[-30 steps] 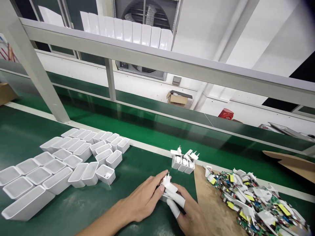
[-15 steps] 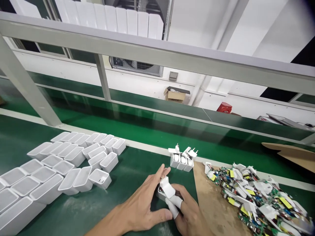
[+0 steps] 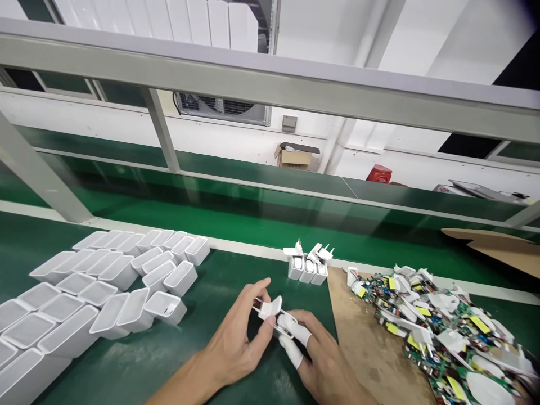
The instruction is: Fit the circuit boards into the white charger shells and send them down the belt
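Observation:
Low over the green bench, my left hand (image 3: 232, 340) pinches a white plug piece (image 3: 270, 307) between thumb and fingers; thin pins stick out on its left side. My right hand (image 3: 323, 354), with white finger cots on two fingers, grips a small white charger case (image 3: 289, 325) right beside the plug piece. Parts inside the case are partly hidden by the fingers. Farther back stand several filled white cases (image 3: 307, 270) side by side, with pronged plug pieces resting on top.
Rows of hollow white cases (image 3: 86, 292) cover the bench at left. A heap of circuit boards with white plug pieces (image 3: 447, 337) lies at right, partly on a brown board (image 3: 358, 337). A grey metal frame rail (image 3: 253, 79) crosses above the bench.
My left hand has gone from open fingers beside the case to pinching the plug piece, which has shifted left and tilted off the case. My right fingers now sit over the case.

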Demonstrator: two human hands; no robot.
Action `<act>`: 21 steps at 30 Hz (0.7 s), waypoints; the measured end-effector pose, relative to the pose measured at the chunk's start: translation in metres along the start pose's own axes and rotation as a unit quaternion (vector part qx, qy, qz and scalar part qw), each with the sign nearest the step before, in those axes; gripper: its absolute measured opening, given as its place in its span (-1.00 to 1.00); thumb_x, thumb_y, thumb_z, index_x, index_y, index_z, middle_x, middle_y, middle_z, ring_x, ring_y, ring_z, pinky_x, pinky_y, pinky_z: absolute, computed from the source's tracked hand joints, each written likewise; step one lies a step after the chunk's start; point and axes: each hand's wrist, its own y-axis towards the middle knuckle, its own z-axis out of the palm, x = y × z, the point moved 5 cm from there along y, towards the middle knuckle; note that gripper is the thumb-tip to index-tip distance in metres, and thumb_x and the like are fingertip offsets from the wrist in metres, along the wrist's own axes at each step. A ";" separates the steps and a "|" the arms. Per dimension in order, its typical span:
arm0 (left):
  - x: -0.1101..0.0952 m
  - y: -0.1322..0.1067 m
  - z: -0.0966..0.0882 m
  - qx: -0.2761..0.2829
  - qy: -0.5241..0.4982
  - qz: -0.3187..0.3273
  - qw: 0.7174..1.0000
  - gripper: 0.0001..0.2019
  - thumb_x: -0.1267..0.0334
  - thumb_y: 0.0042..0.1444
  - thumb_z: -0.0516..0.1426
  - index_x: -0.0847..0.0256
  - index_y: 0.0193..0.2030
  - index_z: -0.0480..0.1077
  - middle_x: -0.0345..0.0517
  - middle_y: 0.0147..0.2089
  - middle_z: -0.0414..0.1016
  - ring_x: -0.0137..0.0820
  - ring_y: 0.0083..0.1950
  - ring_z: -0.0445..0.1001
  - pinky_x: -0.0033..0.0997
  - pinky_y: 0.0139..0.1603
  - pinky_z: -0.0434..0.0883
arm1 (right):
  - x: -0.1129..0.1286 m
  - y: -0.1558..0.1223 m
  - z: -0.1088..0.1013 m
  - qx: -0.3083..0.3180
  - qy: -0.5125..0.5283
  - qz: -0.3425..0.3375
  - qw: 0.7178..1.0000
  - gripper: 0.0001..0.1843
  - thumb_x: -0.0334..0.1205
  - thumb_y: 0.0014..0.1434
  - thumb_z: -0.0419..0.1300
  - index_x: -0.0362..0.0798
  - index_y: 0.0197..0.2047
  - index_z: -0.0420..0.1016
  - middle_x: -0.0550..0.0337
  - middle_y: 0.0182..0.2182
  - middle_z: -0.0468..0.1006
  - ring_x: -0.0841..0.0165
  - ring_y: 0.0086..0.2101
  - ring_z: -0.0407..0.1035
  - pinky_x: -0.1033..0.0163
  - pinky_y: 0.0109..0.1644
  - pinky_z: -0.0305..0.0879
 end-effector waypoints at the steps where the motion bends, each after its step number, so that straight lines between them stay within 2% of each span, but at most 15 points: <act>1: 0.002 -0.001 0.000 0.003 -0.006 -0.013 1.000 -0.46 0.35 0.47 0.02 0.01 0.51 0.01 -0.04 0.01 0.40 -0.26 -0.07 0.46 -0.14 0.05 0.50 | 0.000 0.000 0.001 0.013 0.009 0.001 1.000 -0.54 -0.46 0.42 0.09 0.01 0.33 0.33 -0.09 0.07 0.59 0.18 0.04 0.58 0.12 0.10 0.61; 6: 0.008 -0.003 0.002 0.015 -0.036 -0.033 0.999 -0.50 0.32 0.50 -0.01 -0.02 0.50 0.01 -0.04 0.03 0.38 -0.26 -0.06 0.46 -0.12 0.05 0.50 | 0.001 0.004 -0.001 0.006 -0.002 0.027 1.000 -0.50 -0.41 0.41 0.09 0.03 0.36 0.27 -0.06 0.01 0.60 0.17 -0.09 0.62 0.11 -0.03 0.65; 10: 0.010 -0.002 0.003 0.022 -0.044 -0.033 0.998 -0.51 0.31 0.50 -0.01 -0.02 0.49 0.01 -0.04 0.01 0.38 -0.26 -0.07 0.45 -0.11 0.04 0.49 | 0.007 0.010 -0.001 0.045 -0.005 0.014 0.999 -0.45 -0.45 0.40 0.06 0.08 0.40 0.31 -0.01 -0.07 0.59 0.18 -0.12 0.58 0.08 0.00 0.63; 13: 0.010 -0.003 0.001 0.028 -0.047 -0.040 0.998 -0.51 0.27 0.51 -0.01 -0.05 0.50 0.00 -0.04 0.03 0.36 -0.26 -0.06 0.46 -0.09 0.06 0.50 | 0.003 0.011 -0.001 0.035 0.049 0.040 0.997 -0.53 -0.41 0.41 0.09 0.09 0.31 0.42 0.01 -0.08 0.58 0.22 -0.13 0.56 0.13 0.01 0.61; 15: 0.009 -0.003 0.001 0.029 -0.048 -0.039 0.998 -0.35 0.16 0.44 0.15 -0.08 0.54 -0.07 0.04 0.18 0.29 -0.20 0.05 0.46 -0.03 0.13 0.52 | -0.007 0.006 0.001 0.002 0.119 0.100 0.988 -0.62 -0.33 0.42 0.11 0.10 0.24 0.48 0.02 -0.05 0.59 0.24 -0.13 0.57 0.14 0.02 0.61; 16: 0.007 -0.004 0.002 0.033 -0.044 -0.035 0.998 -0.19 0.09 0.34 0.27 -0.10 0.56 -0.11 0.08 0.27 0.22 -0.14 0.12 0.45 0.01 0.18 0.52 | -0.014 0.003 0.003 -0.021 0.171 0.143 0.975 -0.66 -0.26 0.44 0.12 0.09 0.22 0.50 0.03 -0.05 0.61 0.24 -0.14 0.58 0.14 0.01 0.61; 18: 0.002 -0.005 0.005 0.043 -0.022 -0.029 0.998 0.09 0.05 0.13 0.45 -0.13 0.59 -0.18 0.13 0.39 0.08 -0.04 0.22 0.41 0.07 0.24 0.51 | -0.027 -0.004 0.010 -0.055 0.300 0.233 0.924 -0.70 -0.11 0.45 0.15 0.07 0.18 0.53 0.04 -0.09 0.66 0.21 -0.16 0.61 0.11 -0.05 0.64; 19: 0.000 -0.005 0.007 0.045 -0.009 -0.024 0.999 0.14 0.08 0.08 0.48 -0.14 0.59 -0.19 0.14 0.40 0.08 -0.02 0.23 0.40 0.08 0.25 0.51 | -0.031 -0.007 0.014 -0.062 0.365 0.270 0.889 -0.68 -0.04 0.44 0.16 0.06 0.15 0.55 0.04 -0.12 0.69 0.18 -0.17 0.63 0.09 -0.10 0.65; 21: -0.007 -0.005 0.010 0.040 0.014 -0.002 0.999 0.06 0.19 0.16 0.43 -0.15 0.59 -0.17 0.11 0.35 0.19 -0.02 0.24 0.41 0.10 0.28 0.49 | -0.032 -0.009 0.022 -0.052 0.463 0.323 0.824 -0.63 0.10 0.40 0.19 0.05 0.06 0.60 0.05 -0.17 0.71 0.13 -0.20 0.65 0.07 -0.19 0.65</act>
